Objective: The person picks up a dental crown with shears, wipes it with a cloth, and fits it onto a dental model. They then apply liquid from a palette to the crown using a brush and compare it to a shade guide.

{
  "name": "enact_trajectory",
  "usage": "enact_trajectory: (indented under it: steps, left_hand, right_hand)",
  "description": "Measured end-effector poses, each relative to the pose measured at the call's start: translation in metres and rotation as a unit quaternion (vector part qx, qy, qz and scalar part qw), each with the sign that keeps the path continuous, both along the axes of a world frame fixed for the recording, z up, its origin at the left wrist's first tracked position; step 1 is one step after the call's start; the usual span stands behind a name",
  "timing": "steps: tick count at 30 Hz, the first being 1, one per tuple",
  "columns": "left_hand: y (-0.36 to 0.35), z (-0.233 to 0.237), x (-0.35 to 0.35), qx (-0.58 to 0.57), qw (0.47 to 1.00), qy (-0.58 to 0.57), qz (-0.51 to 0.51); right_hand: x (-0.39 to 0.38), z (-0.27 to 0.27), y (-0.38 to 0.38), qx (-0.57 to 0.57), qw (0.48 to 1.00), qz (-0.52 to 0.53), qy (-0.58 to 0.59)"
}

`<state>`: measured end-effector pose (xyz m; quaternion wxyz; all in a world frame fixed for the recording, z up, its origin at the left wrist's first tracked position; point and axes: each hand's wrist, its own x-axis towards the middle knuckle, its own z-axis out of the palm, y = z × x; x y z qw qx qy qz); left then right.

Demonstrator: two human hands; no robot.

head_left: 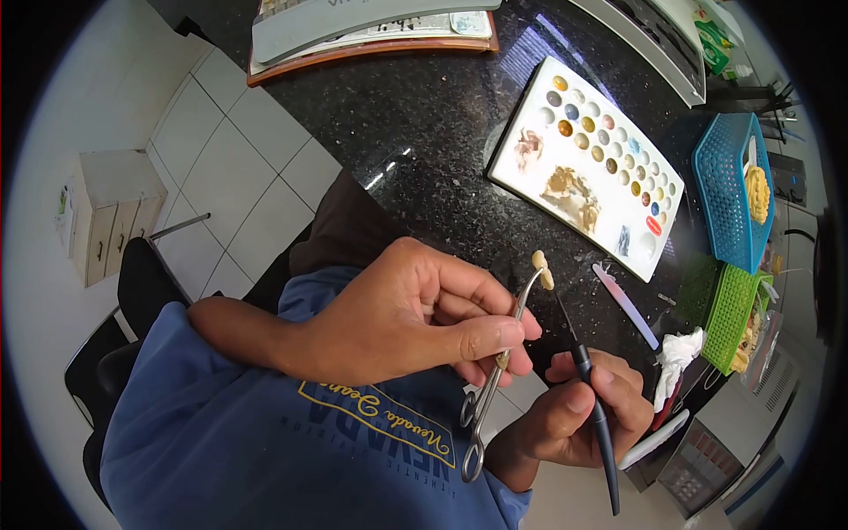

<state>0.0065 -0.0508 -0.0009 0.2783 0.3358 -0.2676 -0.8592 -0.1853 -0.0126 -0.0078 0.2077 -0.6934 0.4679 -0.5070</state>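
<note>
My left hand [424,309] is closed round a curved metal hemostat [484,406], its ring handles hanging below my fingers. In the jaws sits a small cream-coloured, tooth-shaped piece [542,270], held above the dark counter. My right hand [587,406] pinches a fine-tipped brush [599,422] with a black handle. The brush's thin dark tip points up toward the tooth-shaped piece and lies close to its lower right side. Beyond both hands, a white palette [618,225] carries rows of coloured wells and smears of brown, pink and blue.
A pink-and-lilac nail-file-like strip [625,305] lies right of the brush. Crumpled white tissue [678,358], a green basket [733,309] and a blue basket [720,194] line the right side. A brown-edged board [371,51] lies at the back left of the black speckled counter [415,115].
</note>
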Motion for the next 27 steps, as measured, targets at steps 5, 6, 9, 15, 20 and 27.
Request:
enact_trajectory:
  steps: [5, 6, 9, 15, 20, 27]
  left_hand:
    - [-0.001, 0.001, 0.002, 0.005, 1.0, 0.008, -0.003]
    - [-0.002, 0.001, 0.002, 0.008, 1.0, 0.013, -0.006]
    - [-0.003, 0.002, 0.003, 0.015, 1.0, 0.024, -0.011]
    - [-0.003, 0.006, 0.005, 0.044, 0.998, 0.039, -0.017]
    - [-0.002, 0.009, 0.005, 0.088, 0.994, 0.059, -0.028]
    - [0.003, 0.006, 0.003, 0.137, 0.982, 0.128, -0.014]
  right_hand:
    - [-0.001, 0.0, 0.002, 0.007, 1.0, -0.012, 0.007]
    - [-0.001, 0.0, 0.002, 0.006, 1.0, -0.012, 0.007]
    - [-0.001, -0.002, 0.003, -0.012, 1.0, -0.016, -0.011]
    - [0.001, -0.001, 0.001, 0.002, 1.0, -0.008, -0.02]
    - [-0.008, 0.008, -0.007, -0.069, 0.988, -0.132, -0.045]
    - [-0.03, 0.031, -0.036, 0.101, 0.971, -0.215, 0.019]
